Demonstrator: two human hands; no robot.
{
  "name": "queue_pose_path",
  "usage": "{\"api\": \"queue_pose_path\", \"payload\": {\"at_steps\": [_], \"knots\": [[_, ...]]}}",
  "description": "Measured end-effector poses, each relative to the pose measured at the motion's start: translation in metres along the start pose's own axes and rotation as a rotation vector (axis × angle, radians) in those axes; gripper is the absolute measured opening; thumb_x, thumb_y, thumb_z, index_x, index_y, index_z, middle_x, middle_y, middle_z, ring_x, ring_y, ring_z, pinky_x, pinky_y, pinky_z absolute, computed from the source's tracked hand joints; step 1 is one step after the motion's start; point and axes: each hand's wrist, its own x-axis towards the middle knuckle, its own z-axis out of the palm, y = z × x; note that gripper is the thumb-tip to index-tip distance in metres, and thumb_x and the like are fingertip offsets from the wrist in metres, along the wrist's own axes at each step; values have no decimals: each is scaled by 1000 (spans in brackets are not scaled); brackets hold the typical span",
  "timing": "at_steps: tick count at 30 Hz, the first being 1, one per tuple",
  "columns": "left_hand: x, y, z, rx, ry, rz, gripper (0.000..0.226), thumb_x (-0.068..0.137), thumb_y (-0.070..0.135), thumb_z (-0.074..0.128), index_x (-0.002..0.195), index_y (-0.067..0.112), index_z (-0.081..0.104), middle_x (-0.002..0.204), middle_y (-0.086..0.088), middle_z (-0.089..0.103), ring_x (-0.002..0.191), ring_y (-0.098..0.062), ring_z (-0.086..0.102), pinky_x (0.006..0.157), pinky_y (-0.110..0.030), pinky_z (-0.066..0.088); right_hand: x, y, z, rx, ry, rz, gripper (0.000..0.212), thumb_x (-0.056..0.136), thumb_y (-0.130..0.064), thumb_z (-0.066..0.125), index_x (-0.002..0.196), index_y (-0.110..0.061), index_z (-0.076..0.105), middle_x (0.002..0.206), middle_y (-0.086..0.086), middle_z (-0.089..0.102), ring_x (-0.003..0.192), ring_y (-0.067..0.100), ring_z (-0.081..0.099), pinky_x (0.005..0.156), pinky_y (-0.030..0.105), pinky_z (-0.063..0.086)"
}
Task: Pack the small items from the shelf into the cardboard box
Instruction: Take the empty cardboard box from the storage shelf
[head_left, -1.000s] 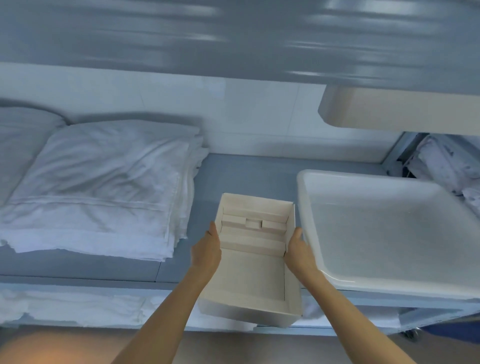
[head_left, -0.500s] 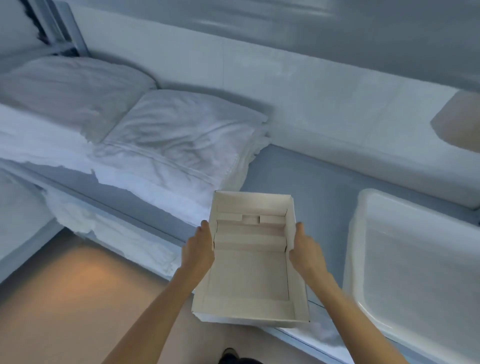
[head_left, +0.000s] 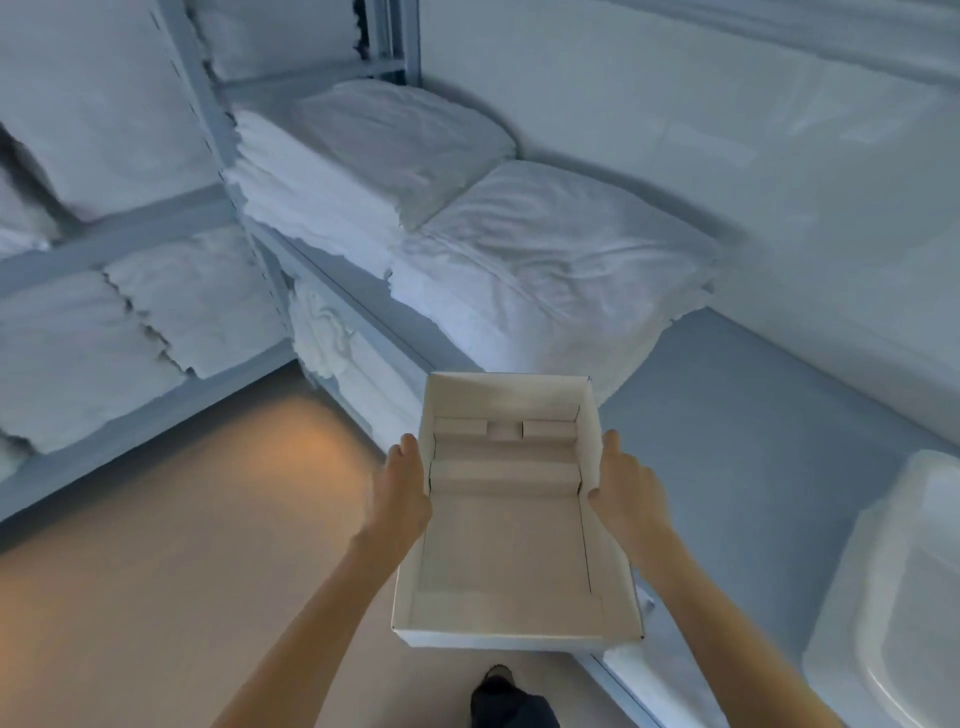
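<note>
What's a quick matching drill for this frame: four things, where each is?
1 cardboard box
2 plastic tray
3 folded linen
4 shoe

a floor, bottom edge of view
b shelf, far right
c held between left hand and right hand
d shelf, beyond the cardboard box

Pairs: 1-c, 2-b, 3-d, 4-a

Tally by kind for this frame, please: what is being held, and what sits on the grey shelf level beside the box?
cardboard box: 1, empty, held between left hand and right hand
folded white linen stacks: 2
white plastic tray: 1
Total: 4
</note>
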Motion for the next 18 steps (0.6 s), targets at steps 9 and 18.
{"api": "queue_pose_path", "payload": {"at_steps": [9, 18], "knots": [[-99, -156, -50, -8, 38, -306, 28, 75, -1, 53, 89, 12, 32, 80, -4, 40, 71, -31, 51, 53, -33, 36, -57, -149, 42, -96, -21, -341, 34, 85, 5, 46, 116, -5, 37, 77, 4, 44, 60, 19, 46, 45, 24, 30], [-233, -296, -90, -73, 169, -747, 28, 76, 2, 53, 89, 13, 30, 84, -4, 45, 85, -34, 57, 58, -32, 36, -130, -323, 84, -122, -44, -776, 41, 85, -2, 53, 120, -9, 33, 87, 7, 58, 65, 25, 56, 52, 28, 36]]}}
